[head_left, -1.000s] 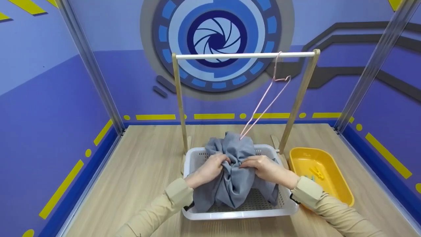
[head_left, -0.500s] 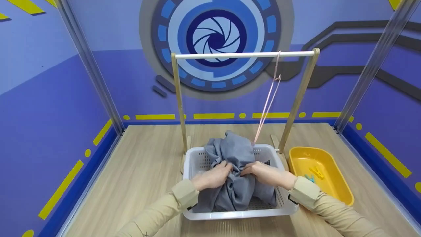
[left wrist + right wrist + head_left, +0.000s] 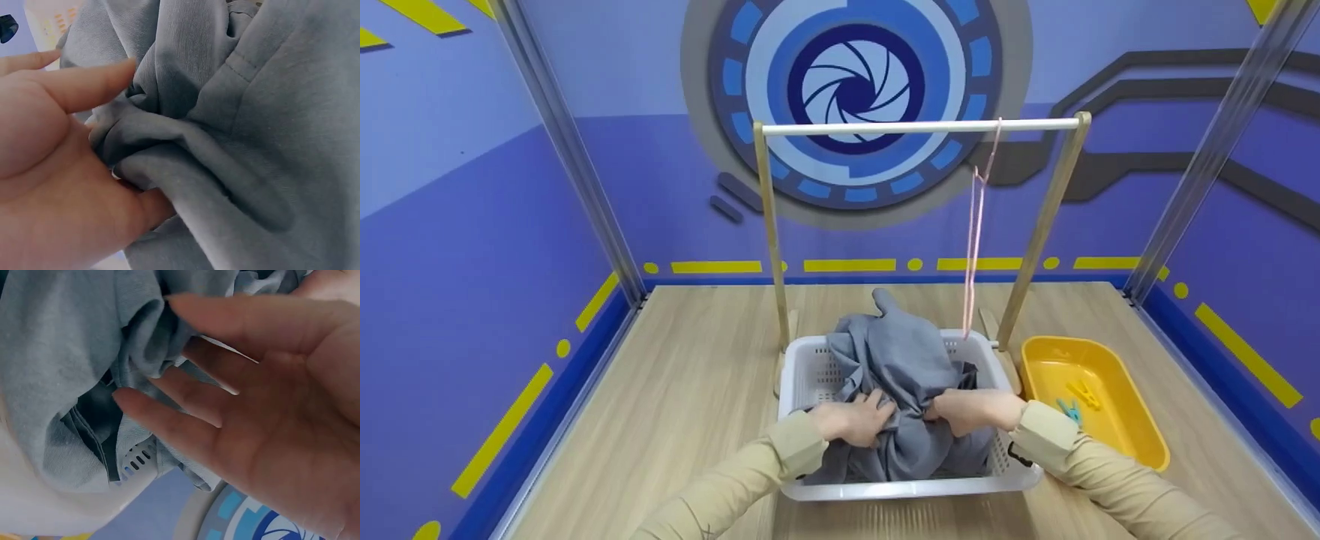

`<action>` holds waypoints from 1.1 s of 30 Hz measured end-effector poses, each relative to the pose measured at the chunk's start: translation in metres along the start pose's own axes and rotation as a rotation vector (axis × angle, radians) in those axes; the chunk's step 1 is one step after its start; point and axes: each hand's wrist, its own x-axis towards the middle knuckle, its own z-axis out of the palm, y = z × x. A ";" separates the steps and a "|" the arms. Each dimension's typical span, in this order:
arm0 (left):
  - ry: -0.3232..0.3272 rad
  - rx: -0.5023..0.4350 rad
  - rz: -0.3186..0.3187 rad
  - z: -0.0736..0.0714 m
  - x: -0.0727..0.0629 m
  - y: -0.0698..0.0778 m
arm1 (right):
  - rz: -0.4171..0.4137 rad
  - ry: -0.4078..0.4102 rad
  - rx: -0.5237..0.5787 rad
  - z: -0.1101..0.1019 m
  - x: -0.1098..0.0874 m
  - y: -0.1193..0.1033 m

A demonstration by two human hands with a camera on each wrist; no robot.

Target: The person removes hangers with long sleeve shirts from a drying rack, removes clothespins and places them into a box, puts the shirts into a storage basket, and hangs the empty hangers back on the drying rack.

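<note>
A crumpled grey garment [image 3: 911, 352] with stitched seams fills much of the white plastic laundry basket [image 3: 915, 490]. My left hand [image 3: 859, 420] lies on its left side with fingers spread; in the left wrist view a fold of the garment [image 3: 270, 129] covers one fingertip of that hand [image 3: 56, 169]. Across from it, my right hand [image 3: 971, 411] touches the garment's right side. The right wrist view has this hand [image 3: 270, 416] with its fingers extended, the tips among loose folds. Behind the basket, a pink hanger [image 3: 975, 232] hangs edge-on from the rack's white bar.
The wooden rack [image 3: 769, 225] stands behind the basket, its white bar [image 3: 915, 128] running across the top. To the right sits a yellow tray [image 3: 1132, 424] holding a yellow clothespin [image 3: 1084, 394] and a teal clothespin [image 3: 1069, 410]. Blue printed walls enclose the wooden table [image 3: 697, 337].
Both hands have moved lower toward the basket's front, and the left fingers have spread. The hanger has swung right, away from the garment, turning edge-on. The garment's upper part has spread wider.
</note>
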 end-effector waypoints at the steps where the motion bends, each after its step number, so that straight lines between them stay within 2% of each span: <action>1: 0.002 -0.002 0.001 -0.001 0.000 0.000 | 0.047 -0.029 0.014 -0.001 0.001 -0.001; 4: 0.041 -0.032 0.000 -0.006 -0.001 -0.001 | 0.124 -0.047 0.076 -0.007 0.001 -0.001; 6: 0.111 -0.052 0.003 -0.013 -0.003 -0.002 | 0.117 0.012 0.138 -0.012 -0.001 0.000; 9: 0.279 -0.039 0.017 -0.025 -0.007 -0.005 | 0.055 0.190 0.153 -0.021 -0.003 0.004; 11: 0.394 -0.007 0.018 -0.034 -0.008 -0.008 | 0.007 0.334 0.100 -0.026 -0.001 0.006; 13: 0.482 0.020 0.006 -0.041 -0.006 -0.011 | 0.007 0.468 0.030 -0.030 0.003 0.006; 15: 0.534 0.038 -0.016 -0.046 -0.003 -0.016 | 0.030 0.567 -0.002 -0.033 0.008 0.006; 18: 0.568 0.059 -0.068 -0.050 0.005 -0.026 | 0.085 0.659 -0.011 -0.036 0.018 0.005; 22: 0.623 0.106 -0.128 -0.049 0.018 -0.039 | 0.190 0.681 -0.021 -0.038 0.032 0.010; 26: 0.674 0.107 -0.173 -0.046 0.027 -0.052 | 0.288 0.612 0.006 -0.038 0.042 0.015; 33: 0.693 0.096 -0.210 -0.046 0.040 -0.065 | 0.349 0.540 0.023 -0.038 0.054 0.025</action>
